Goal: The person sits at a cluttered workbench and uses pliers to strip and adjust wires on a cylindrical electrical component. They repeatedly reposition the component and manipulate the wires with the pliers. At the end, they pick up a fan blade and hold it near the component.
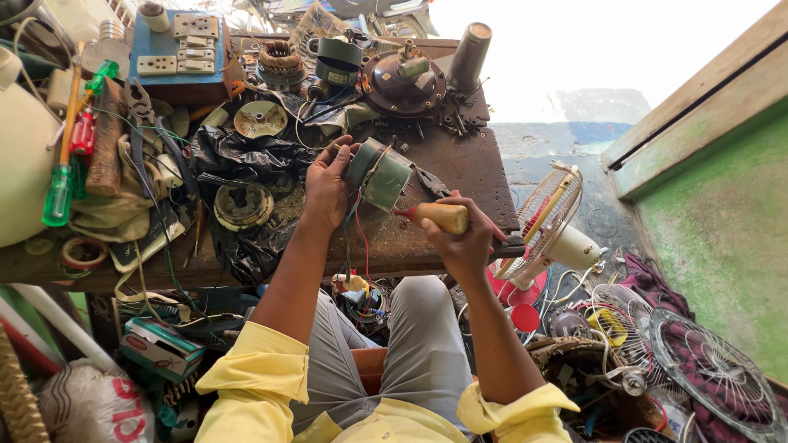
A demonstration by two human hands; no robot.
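Above the worktop's [460, 168] near edge, the left hand [327, 187] grips a green motor [377, 175] with trailing wires, while the right hand [465, 238] clenches a wooden-handled tool [437, 216] just beside it.

The screwdriver [439, 216] tip hides behind the green motor [377, 174]; the left hand [327, 190] covers the motor's near side.

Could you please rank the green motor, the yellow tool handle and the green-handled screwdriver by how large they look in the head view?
1. Green motor
2. Green-handled screwdriver, longer but slimmer, so nearly tied
3. Yellow tool handle
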